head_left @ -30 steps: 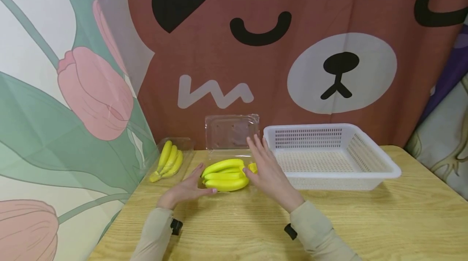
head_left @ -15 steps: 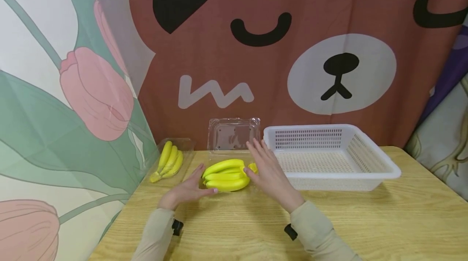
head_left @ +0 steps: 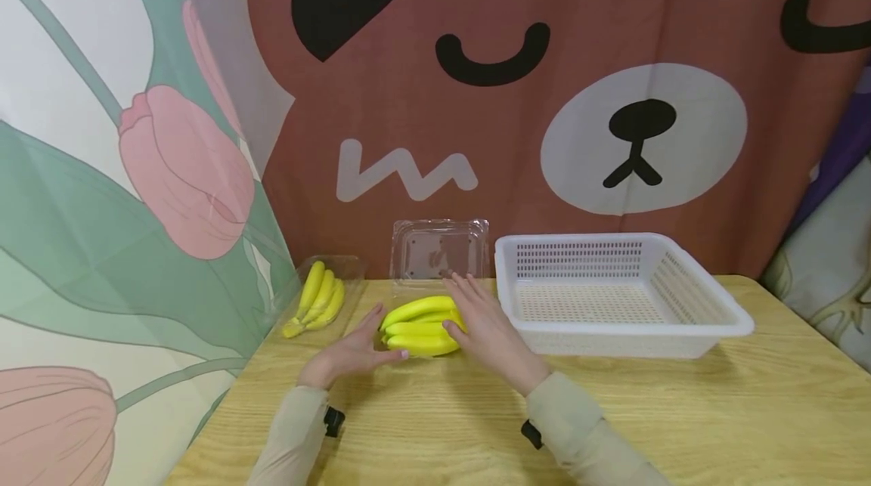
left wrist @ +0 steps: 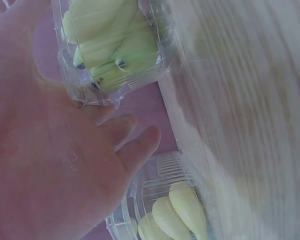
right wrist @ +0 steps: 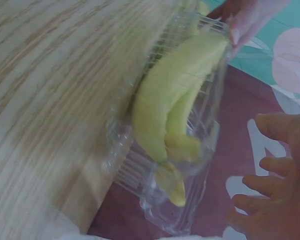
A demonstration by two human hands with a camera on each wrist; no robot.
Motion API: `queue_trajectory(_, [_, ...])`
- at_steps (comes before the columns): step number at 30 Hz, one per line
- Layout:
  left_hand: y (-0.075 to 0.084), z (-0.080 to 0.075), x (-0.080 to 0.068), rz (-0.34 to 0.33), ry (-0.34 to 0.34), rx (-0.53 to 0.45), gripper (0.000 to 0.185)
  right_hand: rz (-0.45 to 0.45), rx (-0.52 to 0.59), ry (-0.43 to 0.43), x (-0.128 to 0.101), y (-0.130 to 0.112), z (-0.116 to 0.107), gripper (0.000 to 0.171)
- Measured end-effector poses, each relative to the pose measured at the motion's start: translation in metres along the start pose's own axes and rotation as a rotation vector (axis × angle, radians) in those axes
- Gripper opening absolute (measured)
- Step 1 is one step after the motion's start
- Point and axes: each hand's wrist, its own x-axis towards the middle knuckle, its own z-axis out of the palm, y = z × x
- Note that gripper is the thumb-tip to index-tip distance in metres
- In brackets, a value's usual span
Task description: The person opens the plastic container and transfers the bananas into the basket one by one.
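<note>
Yellow bananas [head_left: 420, 325] lie in an open clear clamshell tray [head_left: 435, 274] near the table's [head_left: 680, 410] far edge, flanked by the left hand [head_left: 350, 350] and right hand [head_left: 485, 327], fingers straight, gripping nothing. The flimsy tray could skid or tip if nudged.

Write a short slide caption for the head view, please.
Both hands, left hand and right hand, flank a banana bunch in an open clear box.
</note>
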Motion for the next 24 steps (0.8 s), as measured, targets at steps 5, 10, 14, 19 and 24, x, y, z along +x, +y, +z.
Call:
queue_trajectory(5, [-0.001, 0.001, 0.001, 0.002, 0.0, -0.008, 0.108, -0.029, -0.044, -0.035, 0.008, 0.0, 0.013, 0.066])
queue_trajectory(10, [-0.001, 0.003, 0.002, 0.006, -0.011, -0.014, 0.109, -0.062, -0.068, -0.05, 0.016, 0.0, 0.025, 0.06])
queue_trajectory(14, [-0.001, 0.002, 0.001, 0.005, -0.009, -0.028, 0.109, -0.1, -0.088, -0.047, 0.024, 0.002, 0.033, 0.058])
queue_trajectory(19, [0.0, 0.0, 0.0, 0.004, -0.007, -0.037, 0.109, -0.12, -0.111, -0.021, 0.035, 0.006, 0.041, 0.054])
queue_trajectory(24, [-0.001, 0.0, 0.001, 0.003, -0.005, -0.037, 0.108, -0.079, -0.112, -0.03, 0.041, 0.009, 0.047, 0.053])
